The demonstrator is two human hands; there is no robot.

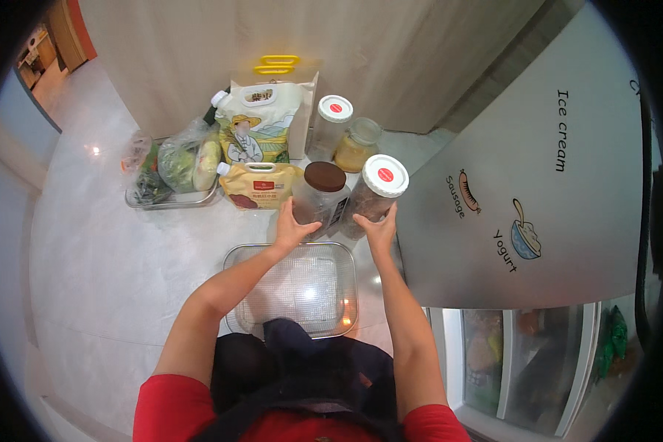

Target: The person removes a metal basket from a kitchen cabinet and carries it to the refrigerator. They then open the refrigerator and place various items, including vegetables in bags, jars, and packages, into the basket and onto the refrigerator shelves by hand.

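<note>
My left hand [294, 225] grips the lower part of a clear jar with a brown lid [325, 178]. Around the side of a clear canister with a white lid [385, 175] is my right hand [381, 225]; the canister has dark contents. The two jars stand side by side. Just behind them are another white-lidded canister [326, 132] and a glass jar with yellowish contents [355, 150]. To the left, a yellow spouted pouch [258, 187] stands before a larger spouted bag [262, 132]. A wire mesh basket [356, 287] lies nearer my body, with nothing in it.
A wire tray [196, 202] at the left holds bagged vegetables [178, 166]. A paper bag [300, 130] with yellow handles leans by the wood-grain panel [364, 50]. On the right, an open refrigerator door [486, 232] stands above see-through freezer drawers [541, 359].
</note>
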